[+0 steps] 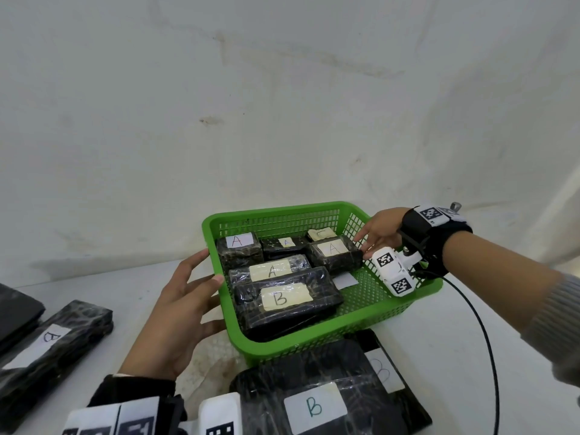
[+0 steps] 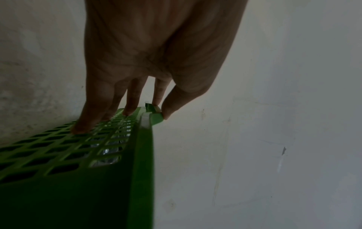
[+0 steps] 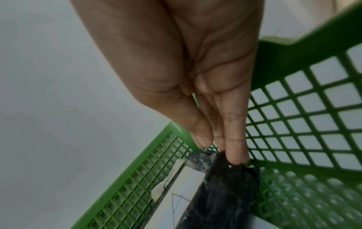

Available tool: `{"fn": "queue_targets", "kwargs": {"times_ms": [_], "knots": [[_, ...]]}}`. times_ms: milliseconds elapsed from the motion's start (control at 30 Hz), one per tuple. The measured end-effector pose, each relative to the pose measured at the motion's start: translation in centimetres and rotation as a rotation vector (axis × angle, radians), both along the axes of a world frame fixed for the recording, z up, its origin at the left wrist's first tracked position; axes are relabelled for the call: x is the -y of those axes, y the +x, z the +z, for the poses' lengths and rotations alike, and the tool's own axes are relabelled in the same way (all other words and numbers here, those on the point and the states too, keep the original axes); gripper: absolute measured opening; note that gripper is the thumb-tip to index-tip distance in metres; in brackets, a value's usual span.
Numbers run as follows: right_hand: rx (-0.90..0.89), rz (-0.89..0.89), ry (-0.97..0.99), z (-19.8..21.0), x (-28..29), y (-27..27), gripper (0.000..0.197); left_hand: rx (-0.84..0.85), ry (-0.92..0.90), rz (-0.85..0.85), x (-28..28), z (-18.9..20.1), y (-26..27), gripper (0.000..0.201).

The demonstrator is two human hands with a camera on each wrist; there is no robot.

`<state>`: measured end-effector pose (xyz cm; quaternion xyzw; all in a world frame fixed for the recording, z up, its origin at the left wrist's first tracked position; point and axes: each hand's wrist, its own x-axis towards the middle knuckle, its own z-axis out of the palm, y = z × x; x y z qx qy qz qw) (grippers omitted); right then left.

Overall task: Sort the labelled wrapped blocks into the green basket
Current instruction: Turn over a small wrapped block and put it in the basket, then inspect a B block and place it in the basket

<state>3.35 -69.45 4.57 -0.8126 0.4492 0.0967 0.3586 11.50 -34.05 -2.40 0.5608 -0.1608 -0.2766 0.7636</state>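
— Where's the green basket (image 1: 317, 348)?

— On the white table (image 1: 470, 356), mid-scene, holding six wrapped blocks. Along the far wall, left to right: an A block (image 1: 240, 251), a small A block (image 1: 284, 246), and a cream-labelled block (image 1: 320, 234) whose letter looks like a C, though it's half hidden and I can't be sure. In front of that lies the right-hand A block (image 1: 334, 254). Nearer, a long A block (image 1: 270, 270), and nearest of all a big B block (image 1: 287, 301) tilted against it.

— What's the left hand (image 1: 185, 312) doing?

— Steadying the basket's left wall. In the left wrist view its fingers (image 2: 92, 114) lie straight and a little spread on the lattice, with the thumb (image 2: 176, 102) touching the rim's corner. Nothing gripped.

— And the right hand (image 1: 381, 230)?

— Reaching into the basket from the right, over the far right corner. In the right wrist view its fingers (image 3: 235, 139) are straight and pressed together, tips touching the end of the right-hand A block; the thumb (image 3: 195, 133) sits just beside them, above the block's top edge. Touching it, not curled round it.

— Anything outside the basket?

— A large B block (image 1: 317, 403) on the near side, resting on another B-labelled block (image 1: 381, 368). Far left, a long B block (image 1: 53, 350) beside a dark flat thing (image 1: 17, 312). A black cable (image 1: 483, 340) trails from the right wrist.
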Motion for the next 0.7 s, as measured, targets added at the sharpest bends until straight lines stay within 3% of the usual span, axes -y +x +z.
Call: {"fn": "queue_targets", "kwargs": {"times_ms": [133, 233, 400, 500, 600, 700], "knots": [[-0.047, 0.040, -0.064, 1.3, -1.9, -0.4, 0.044, 0.001, 0.015, 0.017, 0.2, 0.2, -0.2, 0.040], [-0.035, 0.079, -0.153, 1.3, -2.2, -0.7, 0.036, -0.005, 0.027, 0.030, 0.2, 0.7, -0.5, 0.038], [0.101, -0.060, -0.088, 1.2, -4.5, -1.0, 0.014, -0.027, 0.083, 0.054, -0.1, 1.2, -0.8, 0.030], [0.293, -0.083, -0.020, 1.9, -7.4, -1.6, 0.016, 0.007, 0.161, 0.065, -1.2, 1.3, -1.1, 0.028], [0.388, -0.027, -0.024, 2.8, -10.9, -2.3, 0.014, 0.015, 0.200, 0.119, -3.4, 2.1, -2.1, 0.013], [0.489, 0.023, -0.053, 3.3, -14.7, -3.4, 0.027, 0.013, 0.201, 0.176, -6.7, 2.9, -3.9, 0.008]]}}
